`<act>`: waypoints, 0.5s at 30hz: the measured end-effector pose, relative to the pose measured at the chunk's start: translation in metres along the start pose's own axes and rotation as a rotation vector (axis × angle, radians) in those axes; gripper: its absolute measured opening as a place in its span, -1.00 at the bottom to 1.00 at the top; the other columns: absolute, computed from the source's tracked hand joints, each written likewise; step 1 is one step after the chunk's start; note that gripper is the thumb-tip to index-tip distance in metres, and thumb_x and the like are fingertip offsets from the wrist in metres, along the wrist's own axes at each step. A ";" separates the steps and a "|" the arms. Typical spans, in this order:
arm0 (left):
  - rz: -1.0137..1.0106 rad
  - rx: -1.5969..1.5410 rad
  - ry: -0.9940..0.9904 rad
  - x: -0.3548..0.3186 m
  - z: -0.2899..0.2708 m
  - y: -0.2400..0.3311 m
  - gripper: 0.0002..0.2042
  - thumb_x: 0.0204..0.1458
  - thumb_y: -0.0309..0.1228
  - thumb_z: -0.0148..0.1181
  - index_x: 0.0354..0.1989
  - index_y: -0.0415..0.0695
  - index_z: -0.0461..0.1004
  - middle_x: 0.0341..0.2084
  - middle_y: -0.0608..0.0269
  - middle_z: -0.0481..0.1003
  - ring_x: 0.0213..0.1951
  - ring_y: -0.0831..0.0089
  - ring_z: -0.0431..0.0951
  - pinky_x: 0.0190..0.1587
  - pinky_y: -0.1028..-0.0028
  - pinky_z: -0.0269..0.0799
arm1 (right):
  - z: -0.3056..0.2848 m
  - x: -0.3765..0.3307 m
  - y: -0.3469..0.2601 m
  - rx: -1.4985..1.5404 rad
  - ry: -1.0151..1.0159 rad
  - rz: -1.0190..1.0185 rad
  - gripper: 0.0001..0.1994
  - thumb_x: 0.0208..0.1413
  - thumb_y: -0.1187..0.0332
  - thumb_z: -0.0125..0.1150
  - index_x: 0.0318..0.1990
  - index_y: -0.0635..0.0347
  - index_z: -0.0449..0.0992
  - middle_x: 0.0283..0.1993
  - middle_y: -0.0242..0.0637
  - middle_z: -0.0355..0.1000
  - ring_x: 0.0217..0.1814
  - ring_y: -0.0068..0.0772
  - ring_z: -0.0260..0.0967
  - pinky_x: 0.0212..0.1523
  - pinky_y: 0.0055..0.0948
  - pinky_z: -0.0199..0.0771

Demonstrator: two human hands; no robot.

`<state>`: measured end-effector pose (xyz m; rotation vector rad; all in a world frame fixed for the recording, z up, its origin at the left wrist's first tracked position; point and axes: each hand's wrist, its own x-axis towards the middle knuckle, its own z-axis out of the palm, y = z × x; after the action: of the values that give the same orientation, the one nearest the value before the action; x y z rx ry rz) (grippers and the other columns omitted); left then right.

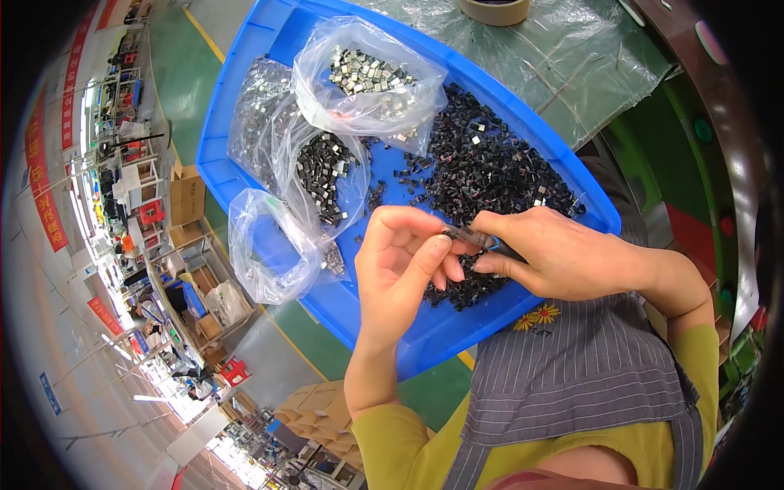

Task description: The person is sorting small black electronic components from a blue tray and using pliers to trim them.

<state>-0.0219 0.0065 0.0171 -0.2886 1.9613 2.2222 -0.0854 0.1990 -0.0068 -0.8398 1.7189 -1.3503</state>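
Observation:
Over the near part of a blue plastic tray [224, 135], my two hands meet. My left hand [400, 265] pinches a small black part [447, 233] between thumb and forefinger, its other fingers curled loosely. Wrapped in my right hand [563, 253] is a pair of pliers [505, 248] with dark blue-and-black handles. Their metal jaws reach the small black part at my left fingertips; whether they grip it is too small to tell. Beneath and beyond my hands spreads a heap of small black parts [498, 167], some showing silvery metal faces.
Inside the tray, a clear plastic bag [314, 98] holds silvery metal pieces, and another bag [347, 196] holds black-and-silver ones. A crumpled clear bag [273, 273] hangs over the left rim. A tape roll [495, 10] sits on the plastic-covered table [563, 61]. Cardboard boxes [322, 412] stand lower left.

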 end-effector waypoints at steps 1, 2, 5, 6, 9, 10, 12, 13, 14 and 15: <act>-0.026 0.052 0.010 0.000 0.001 0.003 -0.87 0.15 -0.60 0.06 -0.15 -0.23 0.31 -0.43 0.09 0.54 -0.53 0.56 0.50 -0.55 0.64 0.35 | 0.001 0.000 0.001 -0.018 0.021 -0.018 -0.79 0.17 0.36 0.10 -0.19 0.33 0.30 -0.49 0.10 0.40 -0.34 0.22 0.37 -0.36 -0.04 0.32; -0.027 0.052 0.012 -0.002 -0.003 0.002 -0.87 0.15 -0.60 0.06 -0.15 -0.23 0.31 -0.43 0.09 0.54 -0.53 0.56 0.50 -0.55 0.64 0.35 | 0.001 0.000 -0.001 -0.017 0.018 -0.018 -0.79 0.17 0.36 0.10 -0.19 0.33 0.30 -0.49 0.10 0.40 -0.34 0.22 0.37 -0.36 -0.04 0.32; 0.049 0.358 -0.022 -0.008 -0.004 0.003 -0.94 0.13 -0.60 0.08 -0.24 -0.27 0.39 -0.46 0.16 0.53 -0.54 0.57 0.51 -0.51 0.60 0.40 | -0.001 0.000 -0.005 0.053 -0.030 0.044 -0.80 0.17 0.38 0.10 -0.20 0.34 0.30 -0.51 0.12 0.38 -0.35 0.24 0.36 -0.38 -0.03 0.30; 0.048 0.357 -0.020 -0.008 -0.003 0.001 -0.94 0.13 -0.60 0.08 -0.24 -0.27 0.39 -0.46 0.16 0.53 -0.54 0.57 0.51 -0.51 0.60 0.40 | 0.002 0.000 -0.002 0.042 0.002 0.020 -0.80 0.17 0.38 0.10 -0.19 0.34 0.30 -0.51 0.13 0.37 -0.36 0.25 0.36 -0.38 -0.03 0.29; 0.551 0.841 0.044 -0.004 -0.005 -0.013 -0.80 -0.08 -0.71 0.21 -0.26 -0.28 0.42 -0.50 0.07 0.50 -0.56 0.27 0.52 -0.53 0.46 0.42 | 0.003 0.001 -0.002 0.063 0.037 0.003 -0.79 0.16 0.38 0.10 -0.18 0.34 0.30 -0.51 0.14 0.36 -0.36 0.27 0.34 -0.40 -0.02 0.27; 0.550 0.841 0.044 -0.003 -0.006 -0.015 -0.80 -0.08 -0.71 0.21 -0.26 -0.28 0.42 -0.50 0.07 0.50 -0.56 0.27 0.52 -0.53 0.46 0.42 | 0.003 0.001 -0.003 0.098 0.038 0.012 -0.79 0.16 0.38 0.10 -0.17 0.34 0.30 -0.51 0.15 0.36 -0.36 0.28 0.33 -0.40 -0.02 0.26; 0.760 0.912 0.028 -0.001 -0.007 -0.018 -0.84 0.03 -0.71 0.14 -0.23 -0.28 0.39 -0.50 0.12 0.51 -0.59 0.53 0.45 -0.56 0.56 0.34 | 0.004 0.000 -0.001 0.098 0.045 -0.005 -0.78 0.16 0.38 0.11 -0.17 0.34 0.30 -0.52 0.15 0.36 -0.36 0.28 0.34 -0.40 -0.02 0.26; 0.794 0.957 0.040 0.000 -0.006 -0.017 -0.83 0.02 -0.71 0.14 -0.22 -0.28 0.40 -0.49 0.11 0.52 -0.58 0.51 0.48 -0.55 0.55 0.37 | 0.004 0.000 0.000 0.096 0.055 -0.020 -0.78 0.16 0.37 0.11 -0.17 0.35 0.30 -0.52 0.15 0.35 -0.36 0.27 0.34 -0.40 -0.01 0.26; 0.795 0.957 0.037 0.001 -0.005 -0.015 -0.83 0.02 -0.71 0.14 -0.22 -0.28 0.40 -0.49 0.11 0.52 -0.58 0.51 0.48 -0.55 0.55 0.37 | 0.003 0.000 -0.001 0.096 0.058 -0.020 -0.78 0.16 0.37 0.11 -0.17 0.35 0.30 -0.52 0.15 0.35 -0.36 0.27 0.34 -0.40 -0.01 0.26; 0.713 0.924 0.037 0.001 -0.004 -0.013 -0.86 0.08 -0.63 0.12 -0.19 -0.28 0.39 -0.50 0.11 0.52 -0.58 0.50 0.49 -0.56 0.56 0.36 | 0.002 0.000 -0.003 0.077 0.055 0.000 -0.78 0.16 0.37 0.11 -0.17 0.34 0.31 -0.50 0.14 0.37 -0.35 0.26 0.35 -0.39 -0.02 0.28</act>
<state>-0.0194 0.0040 0.0039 0.5675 3.1585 1.2543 -0.0837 0.1975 -0.0036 -0.7662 1.6973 -1.4415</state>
